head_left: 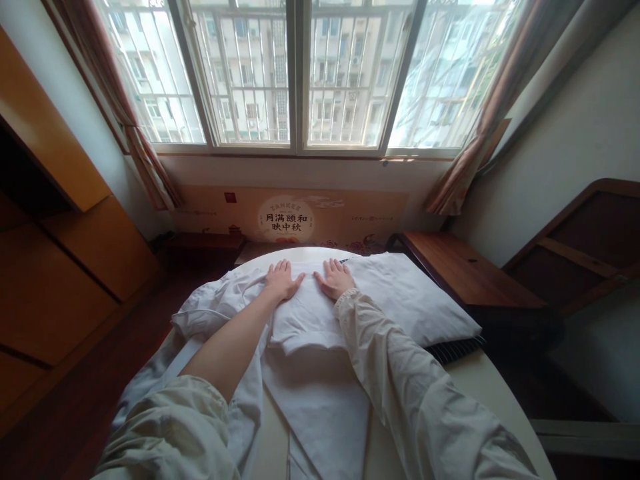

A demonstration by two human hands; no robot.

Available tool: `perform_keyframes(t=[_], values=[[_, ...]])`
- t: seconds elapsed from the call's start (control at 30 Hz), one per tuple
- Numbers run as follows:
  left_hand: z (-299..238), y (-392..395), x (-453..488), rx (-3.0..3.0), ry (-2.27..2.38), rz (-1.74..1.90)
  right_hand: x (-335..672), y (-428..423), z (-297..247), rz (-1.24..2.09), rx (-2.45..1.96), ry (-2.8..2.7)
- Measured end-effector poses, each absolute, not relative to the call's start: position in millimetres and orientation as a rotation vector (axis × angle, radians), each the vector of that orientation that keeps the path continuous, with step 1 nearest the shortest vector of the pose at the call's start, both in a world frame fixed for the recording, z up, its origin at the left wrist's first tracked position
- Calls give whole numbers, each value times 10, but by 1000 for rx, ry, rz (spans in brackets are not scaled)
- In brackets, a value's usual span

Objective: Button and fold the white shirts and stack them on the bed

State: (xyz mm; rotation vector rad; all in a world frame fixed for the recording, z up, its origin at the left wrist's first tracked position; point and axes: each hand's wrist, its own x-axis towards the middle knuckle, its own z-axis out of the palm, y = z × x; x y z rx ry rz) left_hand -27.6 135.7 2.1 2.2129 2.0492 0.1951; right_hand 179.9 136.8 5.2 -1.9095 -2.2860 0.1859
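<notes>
A white garment [310, 327] lies spread over a round pale table [480, 387]. My left hand [281, 280] rests flat on its far part, fingers stretched out and together. My right hand [334, 277] lies flat beside it, a little to the right, fingers also out. Both palms press on the cloth and hold nothing. A white pillow [415, 300] sits on the table just right of my right hand. Both my arms wear pale sleeves; the left one is pushed up to the elbow.
A wooden side table [460, 267] stands to the right, with a dark wooden bed frame [585, 247] beyond it. Wooden cabinets [65, 267] line the left wall. A barred window [300, 73] with curtains and a printed cardboard panel [290, 217] are ahead.
</notes>
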Motion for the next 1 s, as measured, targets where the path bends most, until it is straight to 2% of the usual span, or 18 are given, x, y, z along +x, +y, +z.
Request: perform_keyframes(t=[0.23, 0.5, 0.8, 1.0], values=[[151, 1397, -442, 2282, 2059, 307, 1938, 1520, 197, 227, -1855, -2351], [368, 1699, -654, 1941, 1990, 562, 2154, 1888, 402, 379, -1779, -2292], [518, 1590, -807, 1843, 1534, 781, 2404, 1906, 669, 725, -1563, -2241], [696, 1506, -899, 1662, 1262, 673, 2527, 1832, 926, 765, -1488, -2193]])
